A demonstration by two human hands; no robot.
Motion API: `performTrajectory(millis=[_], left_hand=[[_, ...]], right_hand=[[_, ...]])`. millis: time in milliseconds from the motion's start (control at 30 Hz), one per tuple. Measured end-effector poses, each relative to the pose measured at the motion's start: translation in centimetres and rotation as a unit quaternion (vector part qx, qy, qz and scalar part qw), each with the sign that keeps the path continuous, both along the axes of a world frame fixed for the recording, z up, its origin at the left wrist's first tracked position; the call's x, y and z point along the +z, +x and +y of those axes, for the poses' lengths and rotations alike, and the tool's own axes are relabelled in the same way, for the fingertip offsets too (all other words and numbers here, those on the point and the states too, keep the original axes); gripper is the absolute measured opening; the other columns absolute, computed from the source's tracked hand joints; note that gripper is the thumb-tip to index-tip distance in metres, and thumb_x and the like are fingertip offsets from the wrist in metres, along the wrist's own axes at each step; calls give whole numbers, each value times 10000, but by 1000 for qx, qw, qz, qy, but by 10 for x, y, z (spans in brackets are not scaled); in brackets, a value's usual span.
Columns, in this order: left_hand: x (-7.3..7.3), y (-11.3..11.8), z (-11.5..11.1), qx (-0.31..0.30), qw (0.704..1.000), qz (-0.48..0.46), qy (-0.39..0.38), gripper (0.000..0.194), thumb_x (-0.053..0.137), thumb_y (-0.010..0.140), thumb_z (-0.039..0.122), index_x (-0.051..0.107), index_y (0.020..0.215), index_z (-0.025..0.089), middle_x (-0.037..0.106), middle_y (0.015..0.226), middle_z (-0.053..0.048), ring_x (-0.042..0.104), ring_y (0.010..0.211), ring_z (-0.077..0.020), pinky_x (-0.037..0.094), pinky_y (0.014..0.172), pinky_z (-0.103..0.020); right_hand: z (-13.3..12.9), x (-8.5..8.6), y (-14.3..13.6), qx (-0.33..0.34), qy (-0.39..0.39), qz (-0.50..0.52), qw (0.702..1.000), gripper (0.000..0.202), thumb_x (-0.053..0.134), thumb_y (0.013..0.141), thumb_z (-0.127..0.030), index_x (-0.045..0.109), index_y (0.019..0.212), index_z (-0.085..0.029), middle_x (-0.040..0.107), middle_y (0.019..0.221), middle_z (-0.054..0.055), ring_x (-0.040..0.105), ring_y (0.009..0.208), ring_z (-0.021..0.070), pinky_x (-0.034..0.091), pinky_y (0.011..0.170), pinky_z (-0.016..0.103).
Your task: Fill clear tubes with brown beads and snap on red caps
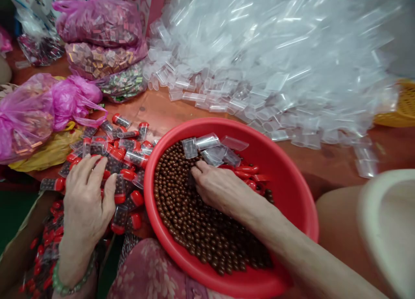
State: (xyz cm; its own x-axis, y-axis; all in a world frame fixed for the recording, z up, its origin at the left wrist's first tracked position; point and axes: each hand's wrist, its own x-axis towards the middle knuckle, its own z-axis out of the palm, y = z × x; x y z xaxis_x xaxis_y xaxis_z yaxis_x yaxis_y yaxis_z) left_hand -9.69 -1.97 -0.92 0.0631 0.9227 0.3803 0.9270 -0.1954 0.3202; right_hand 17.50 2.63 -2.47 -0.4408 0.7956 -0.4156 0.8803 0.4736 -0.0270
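My right hand (212, 184) reaches into a red plastic basin (292, 173), its fingers curled down among small round brown balls (207, 243). Whatever those fingers grip is hidden behind the hand. Just beyond it, several clear plastic tubes (207, 141) lie on the balls, with red caps (248, 171) to their right. On the left, my left hand (89, 189) rests palm down over a heap of filled clear tubes with red caps (128, 156). Its thumb stands apart from the fingers, and tubes lie under and around the fingertips.
A large mound of clear tubes (259, 61) covers the back. Pink bags of small pieces (100, 22) are stacked at the back left, near a yellow bag (48, 147). More filled tubes (42, 256) sit lower left. A pale tub (389, 212) stands right, below a yellow basket (398, 104).
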Motion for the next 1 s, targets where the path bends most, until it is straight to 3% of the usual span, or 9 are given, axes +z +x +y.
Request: performTrajectory(millis=[167, 333, 400, 500, 600, 767, 867, 1000], left_hand=[[1, 33, -4, -71, 993, -95, -9, 317, 520, 909, 150, 603, 1215, 145, 623, 1282, -128, 557, 1236, -256, 435, 1088, -449], [6, 56, -6, -123, 966, -209, -93, 291, 463, 936, 117, 629, 1176, 132, 654, 1244, -108, 598, 1173, -190, 461, 1064, -354], [7, 61, -7, -143, 951, -240, -129, 304, 446, 943, 110, 622, 1190, 116, 644, 1266, -115, 587, 1193, -176, 449, 1077, -321], [7, 67, -10, -178, 938, -251, -158, 344, 466, 933, 124, 575, 1258, 97, 607, 1329, -128, 549, 1255, -174, 412, 1116, -299], [6, 73, -13, -213, 921, -249, -210, 489, 506, 915, 157, 443, 1396, 96, 516, 1441, -129, 466, 1350, -187, 362, 1162, -309], [-1, 85, -12, -221, 865, -315, -323, 662, 517, 917, 200, 239, 1515, 144, 348, 1563, -119, 366, 1423, -223, 323, 1190, -394], [0, 93, -5, -243, 824, -369, -356, 653, 573, 891, 221, 319, 1486, 137, 417, 1522, -125, 413, 1389, -238, 326, 1180, -397], [5, 102, 5, -256, 774, -433, -384, 454, 624, 864, 220, 565, 1310, 165, 641, 1277, -91, 603, 1152, -225, 461, 1022, -340]], right_hand=[[-4, -11, -7, 60, -68, 94, 991, 301, 435, 771, 42, 614, 954, -116, 607, 953, 113, 627, 801, 201, 474, 698, 298], [-6, -14, -9, 74, -138, 215, 964, 232, 538, 761, 3, 601, 936, -135, 621, 992, 76, 615, 886, 170, 499, 796, 262], [-6, -12, -5, 67, -150, 258, 952, 277, 565, 777, -4, 594, 1018, -137, 633, 1041, 67, 613, 962, 160, 496, 860, 259], [-6, -7, 4, 30, -180, 388, 903, 334, 604, 841, -84, 569, 1162, -168, 643, 1129, 64, 599, 1064, 162, 478, 951, 302], [-7, 0, 16, -12, -196, 502, 842, 301, 641, 889, -276, 593, 1177, -205, 638, 1169, 84, 568, 1138, 203, 449, 1005, 385], [-11, 19, 30, -30, -195, 548, 813, 329, 633, 893, -392, 621, 1187, -244, 584, 1226, 87, 541, 1178, 199, 426, 1022, 386], [-13, 30, 34, -32, -169, 547, 820, 322, 617, 900, -416, 651, 1182, -265, 567, 1151, 71, 546, 1113, 180, 434, 987, 357], [-15, 37, 40, -26, -160, 535, 829, 358, 596, 901, -470, 672, 1190, -273, 565, 980, 39, 567, 922, 145, 480, 848, 301]])
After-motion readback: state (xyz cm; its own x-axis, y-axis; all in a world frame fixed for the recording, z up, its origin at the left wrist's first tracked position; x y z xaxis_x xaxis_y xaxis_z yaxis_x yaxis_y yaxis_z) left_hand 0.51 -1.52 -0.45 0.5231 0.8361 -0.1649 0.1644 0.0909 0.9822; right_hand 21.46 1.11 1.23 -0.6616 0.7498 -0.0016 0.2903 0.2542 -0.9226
